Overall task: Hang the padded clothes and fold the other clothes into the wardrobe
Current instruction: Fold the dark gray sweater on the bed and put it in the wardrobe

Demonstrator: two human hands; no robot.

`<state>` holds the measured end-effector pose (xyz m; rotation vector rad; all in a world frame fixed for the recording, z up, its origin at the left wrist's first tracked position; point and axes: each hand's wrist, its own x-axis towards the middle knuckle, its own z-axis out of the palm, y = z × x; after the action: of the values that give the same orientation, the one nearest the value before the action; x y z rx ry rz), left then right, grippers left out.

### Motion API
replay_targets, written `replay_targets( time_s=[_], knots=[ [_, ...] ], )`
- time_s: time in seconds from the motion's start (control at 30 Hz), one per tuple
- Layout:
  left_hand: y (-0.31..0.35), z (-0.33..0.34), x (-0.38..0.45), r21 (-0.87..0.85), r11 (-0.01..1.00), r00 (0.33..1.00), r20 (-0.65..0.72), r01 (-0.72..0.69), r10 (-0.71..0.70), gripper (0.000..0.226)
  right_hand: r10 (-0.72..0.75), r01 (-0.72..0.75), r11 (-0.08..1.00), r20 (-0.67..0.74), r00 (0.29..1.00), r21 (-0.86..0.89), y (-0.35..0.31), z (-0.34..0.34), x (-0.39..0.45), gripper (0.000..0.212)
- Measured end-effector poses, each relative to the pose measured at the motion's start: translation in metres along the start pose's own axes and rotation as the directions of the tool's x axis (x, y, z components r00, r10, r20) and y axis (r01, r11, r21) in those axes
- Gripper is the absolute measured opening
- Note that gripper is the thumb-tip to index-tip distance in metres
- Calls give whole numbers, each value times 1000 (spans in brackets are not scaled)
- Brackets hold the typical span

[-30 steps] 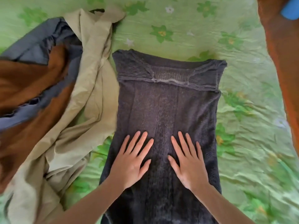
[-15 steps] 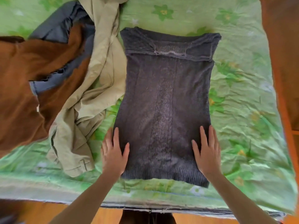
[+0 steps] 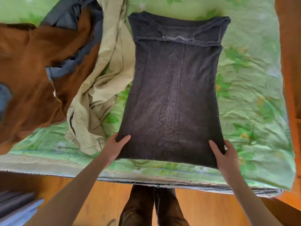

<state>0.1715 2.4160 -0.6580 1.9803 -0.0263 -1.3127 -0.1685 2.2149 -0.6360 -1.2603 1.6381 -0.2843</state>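
A dark grey knit sweater (image 3: 172,88) lies flat on the bed (image 3: 254,98), lengthwise away from the person, its sleeves folded in across the top so that it forms a long narrow panel. Its ribbed hem sits at the near edge of the mattress. The left hand (image 3: 114,148) grips the hem's left corner — thumb on top of the knit, fingers tucked beneath the edge. The right hand (image 3: 225,154) grips the right corner the same way, thumb lying on the fabric and fingers curled under it. Just left of the sweater a crumpled beige garment (image 3: 101,88) trails down toward the bed's edge, touching the sweater's left side higher up. Further left lies a brown jacket (image 3: 32,70) with grey-blue lining, spread over the green flowered sheet. Below the mattress edge the person's dark trousers (image 3: 153,207) show against the wooden floor (image 3: 211,207).
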Motion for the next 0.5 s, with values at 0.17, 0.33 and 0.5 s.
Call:
replay_targets(
  time_s=[0.17, 0.33, 0.5],
  knots=[
    [-26, -13, 11, 589, 805, 956, -192, -71, 224, 50, 72, -90, 975, -90, 993, -202, 28, 6, -6, 28],
    [-28, 4, 10, 522, 848, 943, -229, -91, 242, 39, 31, -61, 972, -132, 991, -227, 31, 14, -9, 31],
    [-21, -2, 3, 143, 990, 994, -107, 10, 6, 39, 142, -148, 979, -51, 989, -142, 22, 4, -3, 27]
  ],
)
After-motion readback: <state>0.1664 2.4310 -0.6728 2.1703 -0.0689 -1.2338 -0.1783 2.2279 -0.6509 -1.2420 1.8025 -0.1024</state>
